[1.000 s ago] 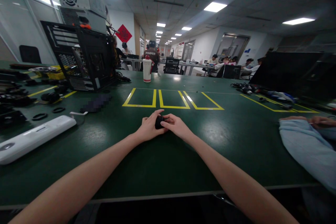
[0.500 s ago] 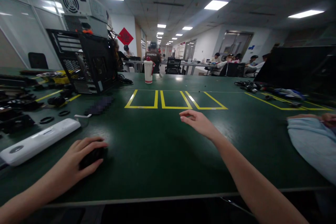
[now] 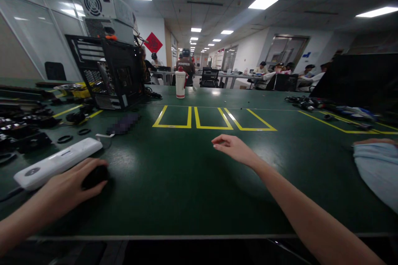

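At the left of the green table, my left hand is closed around a black computer mouse, partly hidden under the fingers. Right behind that hand lies a long white power strip. My right hand hovers above the middle of the table, fingers loosely bent and the thumb a little apart, holding nothing. Yellow tape outlines are on the surface just beyond it.
An open black computer case with power supplies on top stands back left, near dark parts and black rings. A white cup stands farther back. Cables and another person's blue sleeve are at right.
My left hand has slid left with the mouse, closer to the power strip. My right hand stays nearly where it was. The view has turned slightly left.
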`<state>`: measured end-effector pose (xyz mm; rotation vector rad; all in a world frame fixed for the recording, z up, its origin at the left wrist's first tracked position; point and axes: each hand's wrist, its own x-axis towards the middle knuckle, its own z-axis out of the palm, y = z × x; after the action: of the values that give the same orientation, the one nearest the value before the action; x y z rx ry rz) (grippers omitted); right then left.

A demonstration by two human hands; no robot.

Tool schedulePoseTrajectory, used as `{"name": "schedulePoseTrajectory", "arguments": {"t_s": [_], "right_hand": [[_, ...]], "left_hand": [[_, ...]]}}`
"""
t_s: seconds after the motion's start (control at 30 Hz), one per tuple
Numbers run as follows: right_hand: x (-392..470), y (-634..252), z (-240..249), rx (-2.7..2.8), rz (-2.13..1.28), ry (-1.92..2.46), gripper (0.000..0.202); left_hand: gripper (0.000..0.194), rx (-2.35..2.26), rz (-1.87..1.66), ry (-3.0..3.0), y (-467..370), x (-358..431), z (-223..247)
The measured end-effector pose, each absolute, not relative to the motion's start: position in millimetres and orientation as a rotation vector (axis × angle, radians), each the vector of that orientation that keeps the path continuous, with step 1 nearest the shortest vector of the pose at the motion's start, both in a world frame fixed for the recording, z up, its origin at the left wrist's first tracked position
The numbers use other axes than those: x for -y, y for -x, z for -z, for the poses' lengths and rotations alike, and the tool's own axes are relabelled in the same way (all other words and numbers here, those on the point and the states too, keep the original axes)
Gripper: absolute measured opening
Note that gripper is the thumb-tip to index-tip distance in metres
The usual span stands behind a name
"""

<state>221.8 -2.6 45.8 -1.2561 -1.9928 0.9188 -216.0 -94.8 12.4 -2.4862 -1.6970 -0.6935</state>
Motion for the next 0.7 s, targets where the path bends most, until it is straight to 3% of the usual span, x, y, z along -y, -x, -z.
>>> {"name": "schedulePoseTrajectory", "arguments": {"t_s": [0.1,0.33,0.47,0.63,0.7], "right_hand": [[-1.5,-197.0,-39.5,2.011,-1.071,1.194,0.025],[-40.3,-175.4,-19.1,1.58,-1.309,1.155,0.029],[-61.5,-182.7,-12.6,1.373,-1.424,1.111,0.033],[-69.3,-186.7,-19.6,1.395,-1.55,1.125,0.033],[-70.1,-187.4,-25.8,1.427,-1.594,1.151,0.031]], "left_hand": [[0.036,1.787,0.52,2.584,145.1,47.2,-23.7],[0.035,1.526,0.638,2.789,-2.9,-45.0,-31.6],[0.037,1.547,0.766,2.799,-25.3,-58.2,-21.8],[0.064,1.688,0.975,2.95,-17.2,-67.4,-20.5],[0.063,1.705,0.974,3.112,-10.2,-72.8,-24.0]]}}
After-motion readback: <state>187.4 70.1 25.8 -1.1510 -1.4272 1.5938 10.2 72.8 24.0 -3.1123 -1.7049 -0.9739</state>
